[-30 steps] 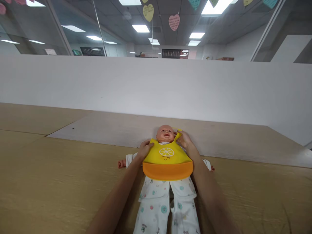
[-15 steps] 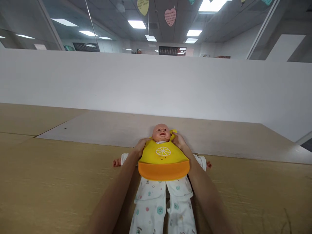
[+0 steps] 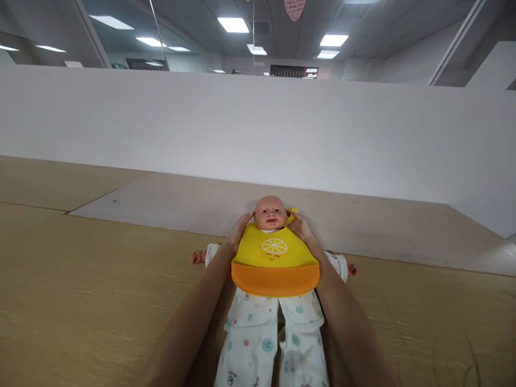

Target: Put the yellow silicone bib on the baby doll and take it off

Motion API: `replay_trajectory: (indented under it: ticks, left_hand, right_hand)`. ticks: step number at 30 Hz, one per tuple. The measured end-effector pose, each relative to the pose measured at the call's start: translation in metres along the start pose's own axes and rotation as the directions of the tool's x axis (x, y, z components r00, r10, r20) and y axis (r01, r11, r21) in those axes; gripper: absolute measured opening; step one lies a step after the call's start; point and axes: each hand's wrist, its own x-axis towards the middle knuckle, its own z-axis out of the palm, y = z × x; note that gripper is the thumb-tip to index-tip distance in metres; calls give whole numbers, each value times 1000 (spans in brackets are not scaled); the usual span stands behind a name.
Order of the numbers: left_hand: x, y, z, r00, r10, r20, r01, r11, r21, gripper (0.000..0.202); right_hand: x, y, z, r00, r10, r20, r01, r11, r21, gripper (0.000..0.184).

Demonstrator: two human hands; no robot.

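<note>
Two bare hands reach in from the bottom of the head camera's view, one on each side of one baby doll (image 3: 271, 213), which lies on its back with its face up. The doll wears one yellow-and-orange silicone bib (image 3: 275, 262) over one white footed sleepsuit (image 3: 269, 336), printed with small teal, pink and green dots. The left hand (image 3: 238, 234) sits beside the doll's head at the bib's upper edge, its fingers (image 3: 245, 219) extended and slightly spread, their tips by the doll's cheek. The right hand (image 3: 301, 227) lies at the other side of the neck, its fingers (image 3: 296, 221) bunched against the yellow neck strap (image 3: 292, 213); whether they pinch it, the view cannot tell. The bib's chest bears one white citrus-slice emblem (image 3: 274, 246) above one small smiling face, and its lower edge forms one orange pocket (image 3: 275, 279). Two small doll hands (image 3: 198, 257) stick out from the white sleeves on either side. The doll rests across the seam of two boards: one tan board (image 3: 100, 290) and one paler board (image 3: 161, 207), set against one white wall (image 3: 258, 134). Overhead hangs one pink paper heart (image 3: 294, 7), its marks too small to read.
</note>
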Motion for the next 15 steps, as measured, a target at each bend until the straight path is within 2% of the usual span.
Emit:
replay_trajectory:
  ticks: [7,11,15]
  left_hand:
    - [0,-3,-2,988,22,152,-9,996,-89,64]
    - [2,0,7,981,30,193,-5,992,-128,63]
    - [1,3,11,981,34,189,0,984,-178,64]
  right_hand:
    - [-9,-1,8,992,-98,73,91,991,96,4]
    - [-12,-1,13,995,-81,50,78,995,64,5]
    - [-12,-1,14,997,-79,3,79,997,21,8]
